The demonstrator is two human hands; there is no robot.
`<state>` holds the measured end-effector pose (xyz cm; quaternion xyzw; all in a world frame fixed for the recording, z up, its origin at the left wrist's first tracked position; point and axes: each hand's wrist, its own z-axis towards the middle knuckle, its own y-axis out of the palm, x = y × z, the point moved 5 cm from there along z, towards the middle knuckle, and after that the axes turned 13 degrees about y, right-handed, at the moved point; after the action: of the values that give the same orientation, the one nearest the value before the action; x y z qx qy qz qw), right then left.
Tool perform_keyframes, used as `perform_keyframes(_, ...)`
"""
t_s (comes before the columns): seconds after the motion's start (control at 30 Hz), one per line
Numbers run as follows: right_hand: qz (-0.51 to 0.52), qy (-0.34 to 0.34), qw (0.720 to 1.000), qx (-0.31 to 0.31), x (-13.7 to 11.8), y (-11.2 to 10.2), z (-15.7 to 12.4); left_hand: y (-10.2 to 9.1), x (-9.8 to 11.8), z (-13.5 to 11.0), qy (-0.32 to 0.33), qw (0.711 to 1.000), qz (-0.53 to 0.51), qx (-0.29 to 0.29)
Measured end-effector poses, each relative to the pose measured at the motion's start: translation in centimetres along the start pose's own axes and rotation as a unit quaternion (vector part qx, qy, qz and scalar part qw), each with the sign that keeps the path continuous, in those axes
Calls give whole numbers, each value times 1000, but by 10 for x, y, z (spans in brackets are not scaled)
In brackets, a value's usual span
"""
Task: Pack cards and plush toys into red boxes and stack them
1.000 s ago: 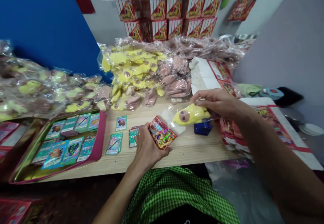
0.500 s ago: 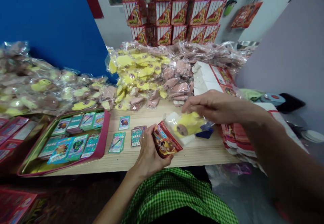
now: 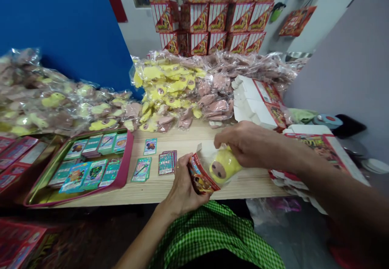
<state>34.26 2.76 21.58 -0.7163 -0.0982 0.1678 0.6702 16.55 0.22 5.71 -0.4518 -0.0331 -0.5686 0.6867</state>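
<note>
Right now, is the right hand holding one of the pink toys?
No, the right hand is holding a yellow toy at the open end of the red box in the left hand.

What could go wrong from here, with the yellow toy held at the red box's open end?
The yellow toy, in the right hand, might catch on the white flap and bend it. The red box is tilted in the left hand, so a push could twist it loose. That hand is also close to the card stack and might knock it askew.
</note>
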Motion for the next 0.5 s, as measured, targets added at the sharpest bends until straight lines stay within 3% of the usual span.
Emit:
perform_keyframes(0.13, -143, 76, 987, -24, -4, 3, -5, -6, 4, 0, 66, 995, 77, -3)
perform_keyframes(0.3, -77, -43, 994, -61, -26, 17, -11, -5, 12, 4, 84, 996, 38, -18)
perform_keyframes(0.33, -53, -54, 997, -34, -28, 17, -12, -5, 12, 5, 72, 997, 33, -8)
perform_keyframes(0.43, 26, -52, 990, 128, -26, 7, -22, -8, 6, 5, 12, 999, 27, 30)
perform_keyframes(0.5, 51, -65, 980, 182, -25, 5, -30, -8, 2, 6, -19, 999, 15, 36)
